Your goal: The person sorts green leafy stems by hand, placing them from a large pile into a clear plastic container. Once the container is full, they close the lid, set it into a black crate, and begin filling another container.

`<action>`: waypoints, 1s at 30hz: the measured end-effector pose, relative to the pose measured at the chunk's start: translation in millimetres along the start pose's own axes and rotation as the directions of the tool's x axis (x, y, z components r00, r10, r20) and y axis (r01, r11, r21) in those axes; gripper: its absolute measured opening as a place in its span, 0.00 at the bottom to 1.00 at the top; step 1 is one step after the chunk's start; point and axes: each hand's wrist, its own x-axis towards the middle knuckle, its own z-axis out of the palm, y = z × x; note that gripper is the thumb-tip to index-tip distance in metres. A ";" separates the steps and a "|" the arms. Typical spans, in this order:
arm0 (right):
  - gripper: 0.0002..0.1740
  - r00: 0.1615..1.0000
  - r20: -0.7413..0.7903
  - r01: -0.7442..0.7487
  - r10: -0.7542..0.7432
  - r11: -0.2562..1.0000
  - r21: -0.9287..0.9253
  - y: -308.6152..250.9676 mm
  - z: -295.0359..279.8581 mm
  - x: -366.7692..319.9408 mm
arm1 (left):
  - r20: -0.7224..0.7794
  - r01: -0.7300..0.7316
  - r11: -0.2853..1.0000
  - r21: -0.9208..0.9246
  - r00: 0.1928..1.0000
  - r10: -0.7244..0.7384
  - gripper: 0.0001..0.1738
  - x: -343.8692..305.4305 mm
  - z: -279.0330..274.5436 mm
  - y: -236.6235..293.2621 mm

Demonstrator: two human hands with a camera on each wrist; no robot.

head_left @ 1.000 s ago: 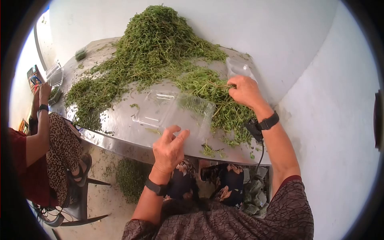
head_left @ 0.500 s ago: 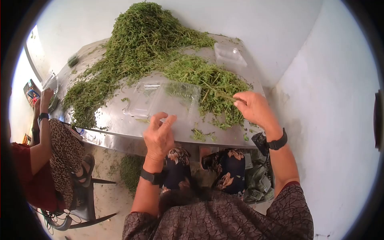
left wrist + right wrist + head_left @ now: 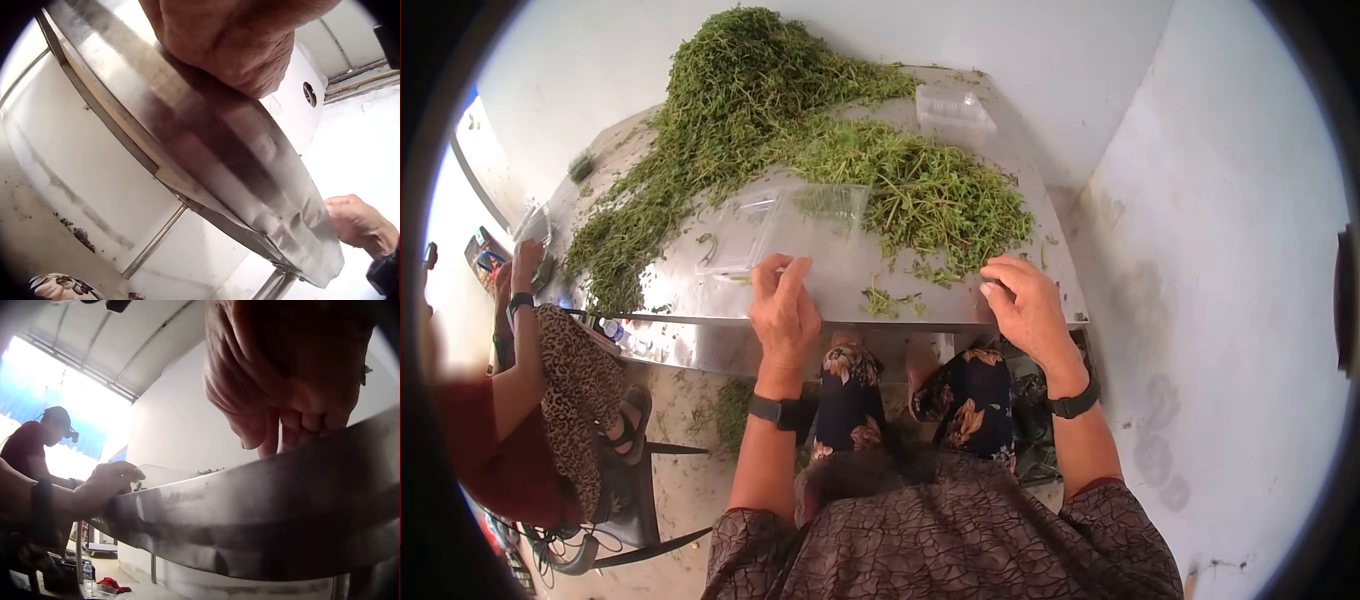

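Observation:
My left hand (image 3: 785, 315) hovers at the front edge of the metal table, fingers loosely bent, nothing visible in them. Just beyond it, a clear plastic clamshell box (image 3: 735, 235) lies opened flat. My right hand (image 3: 1030, 312) is over the edge further right, below a spread of leafy green stems (image 3: 950, 200). Its thumb and forefinger come close together; I cannot tell whether a stem is between them. In the right wrist view, its fingers (image 3: 256, 428) point down behind the table rim. A few loose sprigs (image 3: 890, 300) lie between the hands.
A tall heap of greens (image 3: 740, 90) stands at the back of the metal table (image 3: 830, 265). Another clear box (image 3: 955, 110) is at the far right, near the wall. A second person (image 3: 510, 390) sits at the left beside the table.
My right hand has drawn back from the greens to the table's front edge; the stem it pinched half a second ago no longer shows clearly. The left hand stays near the clamshell box.

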 end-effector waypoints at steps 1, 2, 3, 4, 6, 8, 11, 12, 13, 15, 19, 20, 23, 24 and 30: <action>0.09 0.998 -0.059 0.005 -0.002 0.999 0.043 5.2 3.9 -2.8 | 0.004 -0.003 1.000 0.005 1.000 0.003 0.22 0.0 0.2 0.1; 0.09 0.998 -0.059 0.002 0.001 0.999 0.050 11.4 8.3 -4.8 | 0.002 0.007 1.000 0.012 1.000 -0.007 0.22 -0.5 0.1 0.3; 0.08 0.993 -0.114 0.042 -0.039 0.999 0.026 16.5 12.2 -5.6 | 0.001 0.018 1.000 0.019 1.000 -0.018 0.22 -0.9 -0.3 0.5; 0.07 0.983 -0.167 0.079 -0.078 0.997 0.000 20.3 14.8 -6.9 | 0.009 0.017 1.000 0.024 1.000 -0.017 0.22 -0.1 -0.6 0.1; 0.07 0.978 -0.183 0.096 -0.100 0.995 -0.032 23.0 16.9 -9.9 | -0.023 -0.026 0.997 0.069 0.999 0.028 0.20 1.3 -1.2 -0.1; 0.06 0.971 -0.201 0.115 -0.127 0.991 -0.066 22.2 17.5 -10.3 | -0.018 -0.028 0.996 0.080 0.999 0.030 0.20 2.2 -1.8 1.1; 0.05 0.972 -0.213 0.094 -0.100 0.995 -0.040 18.4 17.1 -11.8 | -0.008 -0.040 0.994 0.100 0.999 0.041 0.21 2.8 -2.3 -0.1; 0.05 0.971 -0.214 0.094 -0.102 0.995 -0.043 17.4 17.0 -12.1 | -0.004 -0.045 0.993 0.110 0.999 0.046 0.22 2.3 -2.3 -0.4; 0.04 0.971 -0.215 0.095 -0.102 0.994 -0.046 16.6 16.9 -12.2 | 0.000 -0.048 0.992 0.115 0.999 0.049 0.22 1.9 -2.2 -0.1; 0.04 0.971 -0.218 0.092 -0.100 0.995 -0.046 16.0 16.8 -12.1 | -0.006 0.002 0.995 0.103 1.000 -0.001 0.22 0.6 -1.9 0.6; 0.05 0.969 -0.215 0.112 -0.119 0.993 -0.041 16.2 14.6 -12.2 | -0.014 -0.040 0.989 0.144 0.999 0.042 0.22 -0.8 -1.3 -5.4; 0.05 0.970 -0.214 0.112 -0.116 0.993 -0.033 16.1 14.3 -12.4 | -0.020 0.048 0.993 0.107 0.999 -0.046 0.21 -1.1 -2.0 -2.1; 0.05 0.972 -0.204 0.116 -0.117 0.993 -0.017 15.8 13.1 -13.2 | -0.022 0.128 0.987 0.094 0.992 -0.126 0.21 -0.3 -3.7 1.3; 0.05 0.973 -0.202 0.116 -0.115 0.993 -0.007 15.5 12.2 -12.9 | -0.023 0.121 0.987 0.110 0.993 -0.119 0.21 0.3 -3.4 1.3; 0.07 0.981 -0.150 0.125 -0.125 0.992 -0.015 15.4 9.8 -12.5 | -0.038 0.107 0.978 0.180 0.994 -0.102 0.21 -0.2 -2.5 2.0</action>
